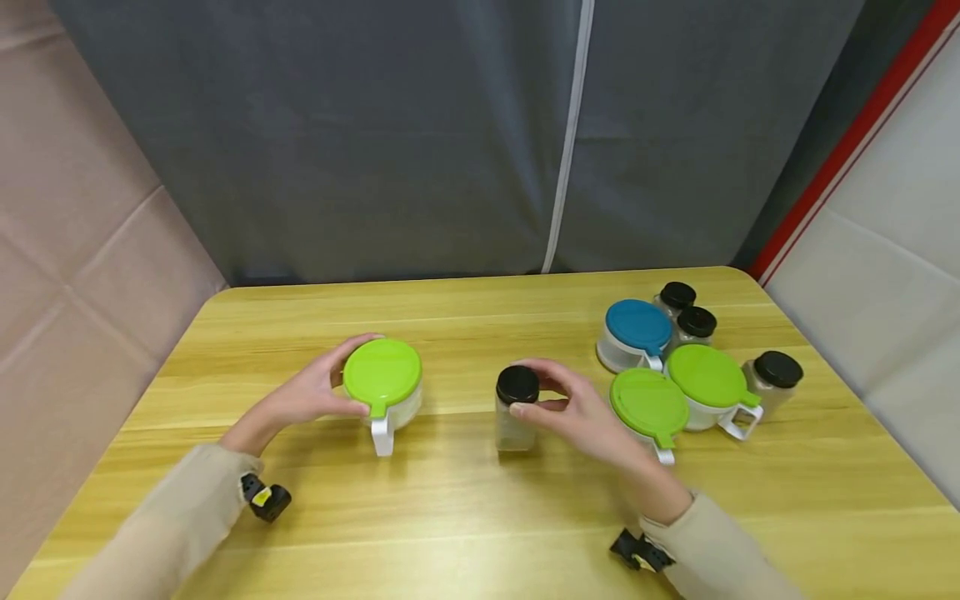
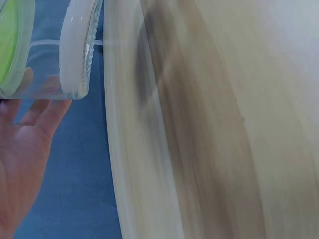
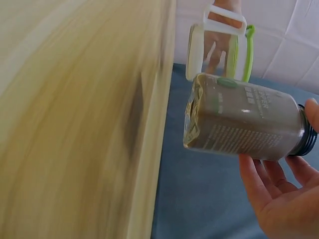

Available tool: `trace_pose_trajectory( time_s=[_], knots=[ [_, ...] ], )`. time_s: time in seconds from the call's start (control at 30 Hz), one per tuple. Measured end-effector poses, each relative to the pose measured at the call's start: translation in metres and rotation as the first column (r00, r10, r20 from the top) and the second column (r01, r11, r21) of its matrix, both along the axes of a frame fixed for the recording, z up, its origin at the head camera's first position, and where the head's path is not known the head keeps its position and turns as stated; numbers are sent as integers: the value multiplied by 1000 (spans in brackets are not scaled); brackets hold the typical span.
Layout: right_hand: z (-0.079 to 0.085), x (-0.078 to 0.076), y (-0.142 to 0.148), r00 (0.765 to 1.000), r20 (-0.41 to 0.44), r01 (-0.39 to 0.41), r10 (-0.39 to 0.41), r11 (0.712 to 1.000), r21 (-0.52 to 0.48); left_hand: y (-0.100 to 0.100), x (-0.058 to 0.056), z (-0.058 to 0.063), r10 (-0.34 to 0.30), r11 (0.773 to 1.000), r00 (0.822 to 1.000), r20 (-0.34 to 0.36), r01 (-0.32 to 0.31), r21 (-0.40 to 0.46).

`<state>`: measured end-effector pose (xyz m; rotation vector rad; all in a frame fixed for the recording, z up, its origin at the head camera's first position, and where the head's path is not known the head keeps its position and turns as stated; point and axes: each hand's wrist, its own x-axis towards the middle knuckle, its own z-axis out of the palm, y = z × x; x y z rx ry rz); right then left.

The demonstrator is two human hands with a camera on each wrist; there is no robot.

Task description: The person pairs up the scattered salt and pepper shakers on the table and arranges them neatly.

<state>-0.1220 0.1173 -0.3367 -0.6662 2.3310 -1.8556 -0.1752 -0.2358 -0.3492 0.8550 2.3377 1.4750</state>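
My left hand (image 1: 318,392) grips a clear round seasoning pot (image 1: 405,408) by its side, thumb near the front. The pot has a green lid (image 1: 382,372) and a white handle that points toward me. White contents fill its lower part in the left wrist view, where curtain shows between its base (image 2: 77,59) and the tabletop. In my right hand (image 1: 577,412) is a clear spice jar (image 1: 515,429) with a black cap, pinched near the top between thumb and fingers. Brownish-grey powder and printed text show on the jar (image 3: 249,117) in the right wrist view, its base off the tabletop.
On the right of the wooden table (image 1: 450,517) stand a blue-lidded pot (image 1: 637,325), a smaller-looking green-lidded pot (image 1: 648,404) and another green-lidded pot (image 1: 707,375). Black-capped jars stand behind and beside them, one (image 1: 776,371) farthest right. A grey curtain (image 1: 375,150) hangs behind the table.
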Motion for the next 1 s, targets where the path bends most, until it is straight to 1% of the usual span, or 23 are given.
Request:
trace_pose_trajectory(
  time_s=[0.13,0.27,0.47,0.53,0.67,0.83,0.9,1.0],
  knots=[
    [-4,-7,-13,1000,-12,-9,9,1000,-21,1,-7,-4,0,1000,1000,10,0,4],
    [-5,-12,-24,1000,11,8,-7,1000,-26,2,-12,-7,12,1000,999,30,-12,15],
    [16,-10,-38,998,59,33,-32,999,-13,2,-21,-10,37,999,999,32,-37,14],
    [18,-12,-41,997,71,34,-34,999,-6,1,-25,-12,48,999,998,34,-48,13],
    [13,-22,-45,998,64,24,-23,1000,-14,2,-32,-15,67,998,997,39,-67,20],
    [-4,-43,-52,997,69,21,-19,999,-34,1,-37,-17,79,997,996,45,-80,21],
    [-10,-51,-55,997,68,23,-20,999,-38,1,-40,-18,84,996,996,36,-84,12],
    [-14,-59,-59,998,56,20,-18,999,-47,1,-43,-18,87,996,996,29,-88,7]
  ],
)
